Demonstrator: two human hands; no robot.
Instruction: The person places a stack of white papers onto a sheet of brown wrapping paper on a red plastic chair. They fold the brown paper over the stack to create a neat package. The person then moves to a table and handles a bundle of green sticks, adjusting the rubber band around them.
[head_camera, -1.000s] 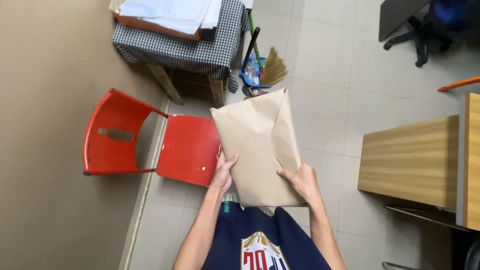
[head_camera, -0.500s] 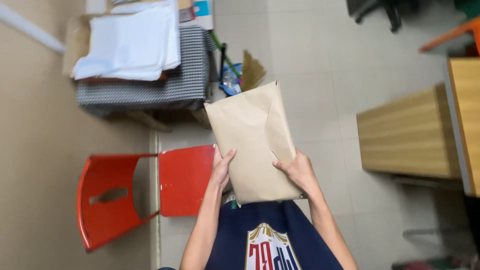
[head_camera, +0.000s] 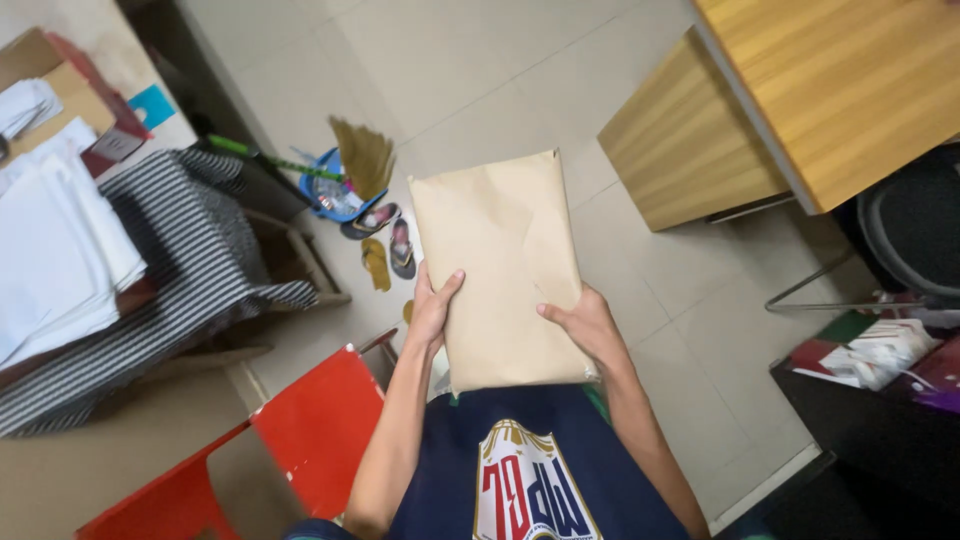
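- Head view: both hands grip a brown paper parcel (head_camera: 497, 268) by its near end, held above the lap over a tiled floor (head_camera: 520, 80).
- The left hand (head_camera: 432, 310) clamps the parcel's left edge, thumb on top and the other fingers hidden beneath; the right hand (head_camera: 585, 325) does likewise on the right edge.
- With the hold only at the near end, the far end juts out unsupported; I judge it could sag or tip forward.
- The paper looks creased and smooth, so a loose pinch could let it slide.
- Left of the parcel a red chair (head_camera: 300, 430) stands close; a swing could strike it.
- Beyond the parcel lie sandals (head_camera: 388, 245) and a broom (head_camera: 362, 155), where a dropped parcel would land.
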